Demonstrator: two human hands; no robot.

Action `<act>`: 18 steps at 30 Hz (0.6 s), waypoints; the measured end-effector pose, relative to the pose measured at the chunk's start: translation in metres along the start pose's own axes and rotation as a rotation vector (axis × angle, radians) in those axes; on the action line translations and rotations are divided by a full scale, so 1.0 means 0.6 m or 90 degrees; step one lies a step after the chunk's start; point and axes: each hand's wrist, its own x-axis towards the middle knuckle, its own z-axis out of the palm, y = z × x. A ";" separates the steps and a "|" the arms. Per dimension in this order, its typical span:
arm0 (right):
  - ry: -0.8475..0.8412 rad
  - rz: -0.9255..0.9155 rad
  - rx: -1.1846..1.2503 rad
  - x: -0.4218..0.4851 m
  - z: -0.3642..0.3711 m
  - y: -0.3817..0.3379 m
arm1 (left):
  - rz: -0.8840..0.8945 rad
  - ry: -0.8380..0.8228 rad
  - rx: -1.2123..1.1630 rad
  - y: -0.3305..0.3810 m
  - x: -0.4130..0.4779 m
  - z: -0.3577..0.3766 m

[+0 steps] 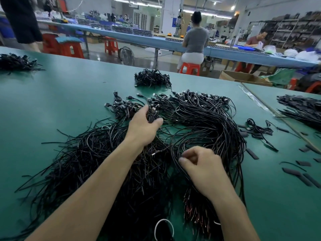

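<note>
A big tangle of thin black cables (199, 122) with plug ends lies spread over the green table (57, 101). My left hand (142, 127) reaches into its middle and grips a small bunch of cable plugs (151, 117) between thumb and fingers. My right hand (203, 169) hovers nearer to me over the right side of the tangle, fingers curled, thumb and forefinger pinching a single black cable (163, 150) that runs off to the left. The cables' bare wire ends (194, 211) lie under my right forearm.
A small coiled cable bundle (152, 79) sits further back, another pile (17, 62) at far left, one more (302, 108) on the right table. Short black sleeve pieces (302, 176) are scattered at right. People sit at blue benches behind.
</note>
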 end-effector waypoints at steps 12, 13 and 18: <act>-0.012 0.022 -0.163 -0.010 0.016 -0.015 | 0.175 -0.145 0.136 -0.021 -0.048 0.005; -0.007 0.014 -0.124 -0.007 0.012 -0.014 | 0.194 -0.183 0.167 -0.019 -0.053 0.007; -0.014 -0.124 0.122 -0.008 -0.019 -0.042 | 0.323 -0.250 0.234 -0.022 -0.062 0.015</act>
